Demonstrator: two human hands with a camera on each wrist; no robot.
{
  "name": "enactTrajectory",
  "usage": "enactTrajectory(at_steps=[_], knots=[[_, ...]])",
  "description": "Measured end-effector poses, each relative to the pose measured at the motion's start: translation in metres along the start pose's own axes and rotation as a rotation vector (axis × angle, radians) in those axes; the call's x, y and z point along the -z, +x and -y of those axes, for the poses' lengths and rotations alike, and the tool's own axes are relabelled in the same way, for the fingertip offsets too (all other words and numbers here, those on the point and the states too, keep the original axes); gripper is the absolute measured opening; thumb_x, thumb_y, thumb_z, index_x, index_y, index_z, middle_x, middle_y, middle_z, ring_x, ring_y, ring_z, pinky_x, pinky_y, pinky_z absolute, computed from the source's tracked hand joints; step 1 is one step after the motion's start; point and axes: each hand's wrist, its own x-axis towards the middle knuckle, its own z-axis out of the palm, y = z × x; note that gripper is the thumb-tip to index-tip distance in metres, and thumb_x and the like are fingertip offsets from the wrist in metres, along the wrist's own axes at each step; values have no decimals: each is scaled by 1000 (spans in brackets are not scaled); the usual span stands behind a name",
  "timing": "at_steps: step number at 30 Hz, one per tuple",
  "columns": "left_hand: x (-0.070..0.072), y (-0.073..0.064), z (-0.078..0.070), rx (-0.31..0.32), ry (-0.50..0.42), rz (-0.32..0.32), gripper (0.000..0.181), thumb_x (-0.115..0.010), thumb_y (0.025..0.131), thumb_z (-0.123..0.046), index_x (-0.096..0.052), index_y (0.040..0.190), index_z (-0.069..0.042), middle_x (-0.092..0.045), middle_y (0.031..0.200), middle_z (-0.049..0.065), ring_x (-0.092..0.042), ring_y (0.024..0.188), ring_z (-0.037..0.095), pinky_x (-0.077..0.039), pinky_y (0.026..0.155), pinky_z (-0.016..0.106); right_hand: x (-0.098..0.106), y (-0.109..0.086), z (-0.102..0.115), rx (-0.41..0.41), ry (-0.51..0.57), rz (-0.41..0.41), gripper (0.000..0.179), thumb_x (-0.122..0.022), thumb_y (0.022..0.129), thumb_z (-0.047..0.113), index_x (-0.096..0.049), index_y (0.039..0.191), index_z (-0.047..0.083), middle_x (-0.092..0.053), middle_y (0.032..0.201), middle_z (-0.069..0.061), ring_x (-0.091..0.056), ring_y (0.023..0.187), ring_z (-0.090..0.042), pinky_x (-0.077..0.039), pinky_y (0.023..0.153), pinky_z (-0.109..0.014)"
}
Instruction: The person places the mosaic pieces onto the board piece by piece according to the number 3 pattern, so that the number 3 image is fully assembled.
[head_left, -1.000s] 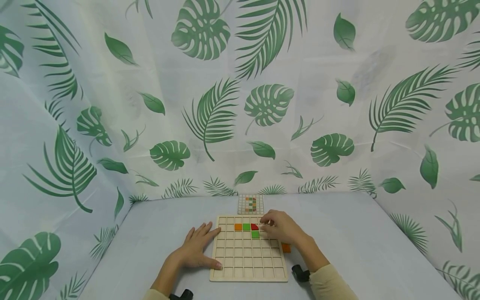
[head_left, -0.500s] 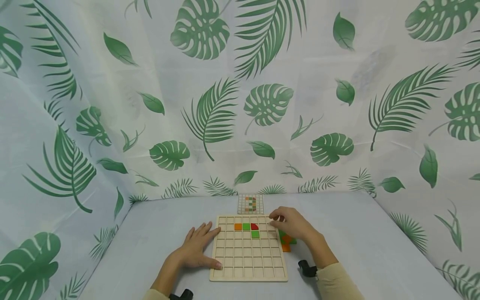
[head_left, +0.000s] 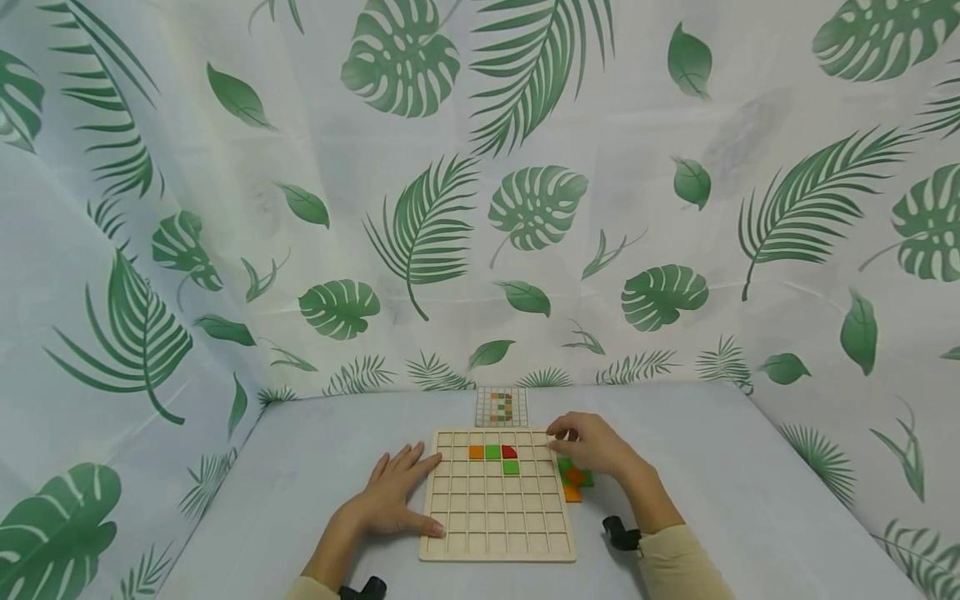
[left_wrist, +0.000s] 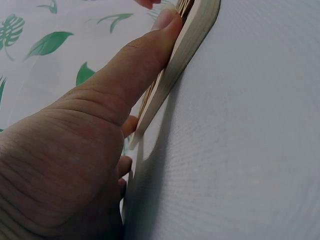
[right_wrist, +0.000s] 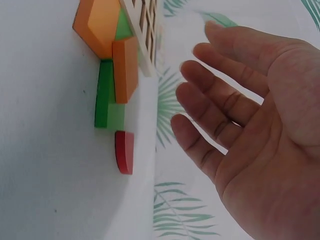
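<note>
A wooden grid board [head_left: 480, 504] lies flat on the table. In its upper rows sit an orange tile [head_left: 476, 452], a green tile [head_left: 492, 452] and a rounded red tile [head_left: 510, 452], with a second green tile [head_left: 511, 467] under the red one. My left hand [head_left: 392, 497] lies with spread fingers at the board's left side, thumb and a fingertip touching its edge; the left wrist view shows the thumb [left_wrist: 135, 67] pressing on the rim. Over the board's upper right edge hovers my right hand [head_left: 596, 446], fingers loosely bent, holding nothing in the right wrist view.
Right of the board, partly under my right hand, lie loose orange tiles [right_wrist: 125, 70], green tiles [right_wrist: 104, 95] and a red piece [right_wrist: 125, 152]. A small pattern card [head_left: 483, 408] lies beyond the board's far edge. Leaf-printed cloth [head_left: 450, 358] hangs behind the table.
My right hand has drawn away from the red tile to the right, uncovering the board's upper right squares and more loose tiles. The left hand has stayed in place.
</note>
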Motion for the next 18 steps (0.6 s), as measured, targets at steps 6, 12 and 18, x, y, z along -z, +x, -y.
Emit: enactTrajectory(at_steps=[6,12,18], knots=[[1,0,0,2,0,-1,119,-82,66,-78,-37,163,-26,-19,174,14,-10,162,39,0,128,67,3,0,-7,-54,27,53,19,-77,94,17,-77,112,10,-66,93,1,-56,82,-17,-52,63,-29],[1,0,0,4,-3,3,118,-82,66,-78,-38,162,-27,-19,174,13,-10,162,38,0,129,67,7,-2,-13,-51,60,119,18,-79,92,16,-78,109,10,-67,90,0,-58,76,-17,-52,59,-29],[1,0,0,9,-7,12,117,-82,66,-77,-37,162,-27,-19,174,13,-10,163,38,1,129,66,9,-6,-14,-45,48,146,18,-83,82,6,-79,98,12,-68,87,-1,-58,81,-18,-51,65,-33]])
